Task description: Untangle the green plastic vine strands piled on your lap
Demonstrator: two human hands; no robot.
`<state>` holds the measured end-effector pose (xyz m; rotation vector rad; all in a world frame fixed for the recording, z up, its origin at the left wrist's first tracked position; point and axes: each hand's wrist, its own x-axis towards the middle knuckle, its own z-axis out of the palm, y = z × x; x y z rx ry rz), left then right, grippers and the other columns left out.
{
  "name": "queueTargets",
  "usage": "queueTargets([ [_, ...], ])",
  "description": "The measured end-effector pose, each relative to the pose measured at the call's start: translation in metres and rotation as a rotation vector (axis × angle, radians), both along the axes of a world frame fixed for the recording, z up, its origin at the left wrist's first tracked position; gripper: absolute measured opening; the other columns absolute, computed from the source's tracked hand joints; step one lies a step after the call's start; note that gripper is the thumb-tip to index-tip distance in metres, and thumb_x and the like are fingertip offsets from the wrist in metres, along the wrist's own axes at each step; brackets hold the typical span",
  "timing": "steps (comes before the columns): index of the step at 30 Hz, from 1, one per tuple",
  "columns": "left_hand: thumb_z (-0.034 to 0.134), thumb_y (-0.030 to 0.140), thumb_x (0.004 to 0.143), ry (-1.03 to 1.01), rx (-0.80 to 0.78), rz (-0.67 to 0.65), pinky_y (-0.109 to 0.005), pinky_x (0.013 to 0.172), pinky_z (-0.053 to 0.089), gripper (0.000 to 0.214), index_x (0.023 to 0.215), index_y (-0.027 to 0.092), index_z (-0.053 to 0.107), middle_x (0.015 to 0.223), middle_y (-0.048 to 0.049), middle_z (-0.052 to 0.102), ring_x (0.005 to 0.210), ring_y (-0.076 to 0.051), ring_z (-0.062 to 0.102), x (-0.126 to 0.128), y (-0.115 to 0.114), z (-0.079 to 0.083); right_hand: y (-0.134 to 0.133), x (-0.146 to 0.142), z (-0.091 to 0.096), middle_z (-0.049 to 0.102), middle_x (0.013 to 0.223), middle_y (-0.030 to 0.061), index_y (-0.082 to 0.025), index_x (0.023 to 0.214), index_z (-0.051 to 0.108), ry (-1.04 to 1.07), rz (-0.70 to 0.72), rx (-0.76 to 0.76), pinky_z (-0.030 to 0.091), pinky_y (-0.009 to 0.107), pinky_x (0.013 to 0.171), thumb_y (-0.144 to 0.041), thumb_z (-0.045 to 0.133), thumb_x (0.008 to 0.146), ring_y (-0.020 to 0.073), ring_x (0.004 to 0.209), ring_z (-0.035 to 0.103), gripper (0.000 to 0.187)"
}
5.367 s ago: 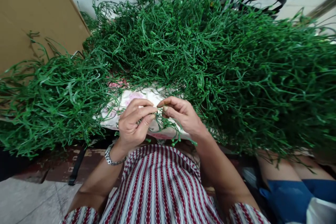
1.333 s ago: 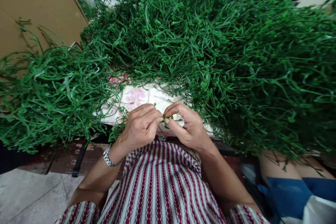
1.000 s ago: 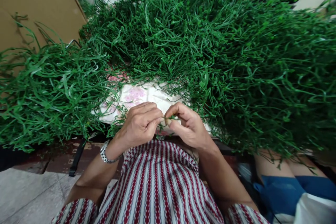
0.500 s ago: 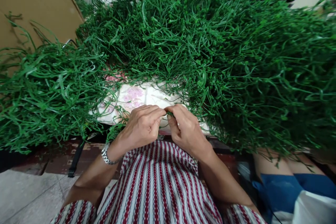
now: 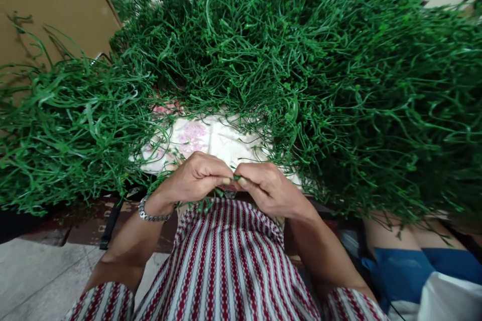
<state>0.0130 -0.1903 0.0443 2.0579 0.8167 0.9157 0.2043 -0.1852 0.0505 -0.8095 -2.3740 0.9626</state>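
Note:
A thin green stem [image 5: 236,177] is pinched between my two hands, just above my lap. My left hand [image 5: 199,176], with a metal watch on its wrist, closes thumb and forefinger on one side of it. On the other side, the thumb and forefinger of my right hand [image 5: 269,188] press together, almost touching the left fingertips. Most of the stem is hidden by the fingers. Behind the hands lies a pale cloth [image 5: 229,143] with pink flowers. A large heap of similar green stems [image 5: 244,50] with small bud-like tips surrounds it.
A looser green pile [image 5: 71,130] lies at the left, before a cardboard box [image 5: 56,5]. Tangled stems overhang the cloth's edges. At the lower right another person's legs [image 5: 391,241] show in blue shorts. A black strap [image 5: 111,225] hangs at the lower left.
Both hands have come slightly down toward my lap and turned, so the thumb tips now show. A bit of green now shows between the fingertips, and stems show below my left hand.

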Motion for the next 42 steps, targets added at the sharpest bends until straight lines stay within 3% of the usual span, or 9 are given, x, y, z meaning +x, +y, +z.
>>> queueTargets([
  [4,0.055,0.023,0.082,-0.137,-0.107,-0.039,-0.022,0.047,0.041,0.019,0.069,0.016,0.068,0.054,-0.0027,0.062,0.048,-0.010,0.053,-0.002,0.001,0.006,0.002,0.009,-0.006,0.045,0.058,-0.0015,-0.018,0.067,0.047,0.442,0.129,-0.337,0.034,0.022,0.051,-0.032,0.037,0.093,0.0091,0.052,0.043,0.031],
  [7,0.056,0.026,0.081,-0.159,-0.129,0.062,-0.022,0.047,0.040,0.021,0.066,0.015,0.066,0.056,-0.0028,0.063,0.049,-0.010,0.054,0.000,0.002,0.005,0.002,0.013,-0.009,0.043,0.058,-0.0020,-0.019,0.068,0.047,0.696,0.059,-0.442,0.038,0.024,0.051,-0.036,0.041,0.092,0.0097,0.051,0.044,0.030],
  [11,0.053,0.028,0.084,-0.142,-0.164,0.217,-0.021,0.054,0.042,0.016,0.082,0.016,0.064,0.068,-0.0016,0.062,0.060,-0.010,0.054,0.010,0.003,0.003,0.001,0.007,-0.006,0.050,0.065,-0.0003,-0.017,0.081,0.054,0.439,-0.171,-0.284,0.040,0.024,0.056,-0.027,0.042,0.092,0.0097,0.056,0.048,0.019],
  [15,0.050,0.026,0.084,-0.277,-0.236,0.317,-0.021,0.048,0.036,0.014,0.086,0.017,0.060,0.069,-0.0001,0.055,0.055,-0.009,0.045,0.014,0.005,-0.001,-0.001,-0.006,-0.006,0.054,0.072,0.0008,-0.017,0.092,0.056,0.263,-0.344,-0.105,0.039,0.023,0.059,-0.027,0.041,0.092,0.0097,0.061,0.048,0.018],
  [23,0.052,0.027,0.083,-0.347,-0.168,0.435,-0.020,0.051,0.040,0.013,0.091,0.018,0.056,0.074,-0.0003,0.056,0.058,-0.009,0.048,0.024,0.003,-0.010,-0.007,-0.022,-0.019,0.055,0.063,-0.0030,-0.017,0.090,0.056,0.264,-0.337,-0.149,0.038,0.021,0.054,-0.027,0.054,0.084,0.0085,0.055,0.048,0.012],
  [26,0.051,0.024,0.085,-0.292,-0.152,0.399,-0.020,0.056,0.042,0.011,0.091,0.018,0.057,0.078,-0.0009,0.058,0.064,-0.010,0.052,0.023,0.000,-0.004,-0.006,-0.021,-0.018,0.052,0.059,-0.0045,-0.017,0.082,0.056,0.289,-0.380,-0.142,0.038,0.020,0.052,-0.021,0.053,0.083,0.0072,0.051,0.046,0.005],
  [33,0.052,0.010,0.079,0.106,-0.042,0.284,-0.024,0.064,0.040,0.009,0.077,0.017,0.057,0.071,0.0010,0.056,0.068,-0.011,0.052,0.009,-0.005,0.016,-0.003,-0.010,-0.012,0.054,0.067,-0.0007,-0.016,0.079,0.057,0.208,-0.338,0.022,0.037,0.022,0.058,-0.017,0.053,0.081,0.0095,0.061,0.048,0.005],
  [38,0.053,0.009,0.079,0.030,0.010,0.265,-0.023,0.061,0.038,0.012,0.069,0.016,0.054,0.066,0.0011,0.052,0.064,-0.010,0.049,0.010,-0.004,0.012,0.000,-0.008,-0.012,0.052,0.066,-0.0018,-0.016,0.081,0.056,0.175,-0.228,-0.054,0.035,0.021,0.056,-0.025,0.057,0.082,0.0090,0.060,0.046,0.009],
  [42,0.053,0.008,0.078,-0.020,-0.009,0.246,-0.023,0.060,0.038,0.014,0.066,0.015,0.054,0.064,0.0015,0.050,0.062,-0.009,0.048,0.011,-0.003,0.013,0.002,-0.008,-0.010,0.047,0.061,-0.0029,-0.016,0.071,0.051,0.131,-0.224,-0.013,0.032,0.021,0.055,-0.028,0.056,0.083,0.0085,0.058,0.043,0.018],
])
